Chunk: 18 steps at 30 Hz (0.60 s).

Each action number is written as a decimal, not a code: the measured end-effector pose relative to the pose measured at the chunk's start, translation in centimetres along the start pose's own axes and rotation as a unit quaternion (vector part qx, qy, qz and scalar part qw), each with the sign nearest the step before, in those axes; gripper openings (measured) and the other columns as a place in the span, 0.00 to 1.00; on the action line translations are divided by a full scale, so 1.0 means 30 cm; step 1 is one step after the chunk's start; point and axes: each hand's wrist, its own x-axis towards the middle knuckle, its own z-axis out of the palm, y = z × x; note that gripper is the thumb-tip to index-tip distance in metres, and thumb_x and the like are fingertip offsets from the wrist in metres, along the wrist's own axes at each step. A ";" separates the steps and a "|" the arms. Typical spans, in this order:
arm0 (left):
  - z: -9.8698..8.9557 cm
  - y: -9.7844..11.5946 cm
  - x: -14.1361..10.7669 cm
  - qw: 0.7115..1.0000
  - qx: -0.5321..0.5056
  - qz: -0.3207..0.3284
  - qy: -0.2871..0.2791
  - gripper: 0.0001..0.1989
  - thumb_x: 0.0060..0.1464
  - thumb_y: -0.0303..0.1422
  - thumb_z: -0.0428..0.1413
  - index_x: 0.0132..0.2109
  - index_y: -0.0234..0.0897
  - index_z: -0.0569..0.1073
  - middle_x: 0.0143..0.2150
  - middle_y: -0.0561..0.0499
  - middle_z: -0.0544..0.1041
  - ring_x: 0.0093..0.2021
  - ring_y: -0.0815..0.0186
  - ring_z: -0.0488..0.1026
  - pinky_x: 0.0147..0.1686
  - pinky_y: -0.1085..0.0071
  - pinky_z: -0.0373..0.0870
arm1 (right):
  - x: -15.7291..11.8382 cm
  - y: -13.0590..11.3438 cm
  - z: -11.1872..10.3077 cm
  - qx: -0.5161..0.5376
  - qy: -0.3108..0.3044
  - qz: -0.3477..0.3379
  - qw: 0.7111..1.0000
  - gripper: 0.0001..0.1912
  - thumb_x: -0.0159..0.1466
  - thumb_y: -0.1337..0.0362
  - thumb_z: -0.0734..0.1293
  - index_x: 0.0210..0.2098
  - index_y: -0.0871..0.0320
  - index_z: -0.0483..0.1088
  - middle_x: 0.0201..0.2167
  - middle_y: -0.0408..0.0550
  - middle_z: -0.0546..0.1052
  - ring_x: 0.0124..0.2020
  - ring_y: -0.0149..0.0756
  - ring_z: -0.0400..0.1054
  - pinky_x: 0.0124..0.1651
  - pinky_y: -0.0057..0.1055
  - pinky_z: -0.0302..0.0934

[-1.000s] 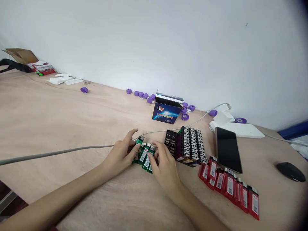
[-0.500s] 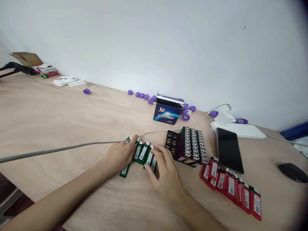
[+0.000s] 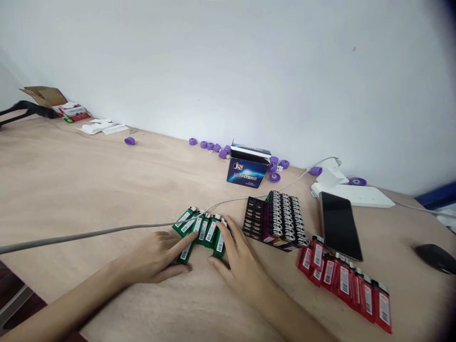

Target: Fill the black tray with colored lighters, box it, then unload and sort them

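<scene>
Green disposable lighters, about eight, lie in a loose fan on the table between the two hands, tilted at varying angles, with their metal heads pointing far and their barcode labels facing up.

Left hand: open and flat, palm down, on the near left of the fan; the index fingertip touches the nearest lighters, and nothing is gripped.

Right hand: open, fingers spread, on the near right of the fan; the fingertips rest on the rightmost lighters, the thumb lies on the table, and no firm grip shows.

Also present, largest first:
- Plywood table top, under everything.
- White wall, along the far edge.
- Black rack of upright lighters, just right of the fan.
- Smartphone, face up, further right.
- Red lighters, in a row at near right.
- White device, far right.
- Blue "Lighters" box, far centre, open.
- Black mouse, right edge.
- Grey cable, running under the left wrist's far side.
- Purple caps, scattered along the wall.
</scene>
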 end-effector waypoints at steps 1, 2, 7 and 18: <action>0.002 -0.011 -0.002 1.000 -0.001 -0.010 -0.001 0.29 0.68 0.42 0.47 0.70 0.37 0.49 0.34 0.47 0.79 0.30 0.57 0.77 0.32 0.68 0.71 | 0.006 0.001 0.004 0.008 -0.002 0.007 1.000 0.37 0.64 0.65 0.67 0.69 0.57 0.51 0.71 0.62 0.54 0.71 0.52 0.49 0.67 0.53 0.55; 0.004 -0.021 -0.002 1.000 -0.003 -0.021 -0.002 0.29 0.68 0.42 0.46 0.70 0.38 0.50 0.34 0.48 0.79 0.30 0.58 0.77 0.31 0.68 0.71 | 0.011 0.002 0.008 0.015 -0.002 0.014 1.000 0.37 0.65 0.65 0.67 0.69 0.56 0.50 0.71 0.61 0.54 0.71 0.51 0.49 0.68 0.52 0.55; 0.018 -0.044 -0.007 0.997 -0.009 -0.079 -0.013 0.25 0.70 0.40 0.44 0.69 0.39 0.51 0.37 0.46 0.80 0.32 0.58 0.79 0.32 0.69 0.71 | 0.030 -0.018 0.042 0.037 0.041 0.057 0.997 0.35 0.66 0.67 0.64 0.69 0.58 0.50 0.72 0.65 0.48 0.72 0.55 0.45 0.67 0.53 0.55; 0.080 -0.062 0.007 0.989 0.017 -0.146 -0.016 0.24 0.70 0.42 0.42 0.67 0.38 0.58 0.30 0.49 0.79 0.27 0.59 0.77 0.27 0.70 0.68 | 0.083 -0.085 0.063 0.039 0.052 0.092 0.994 0.41 0.55 0.73 0.66 0.67 0.65 0.53 0.71 0.69 0.44 0.73 0.65 0.35 0.69 0.63 0.41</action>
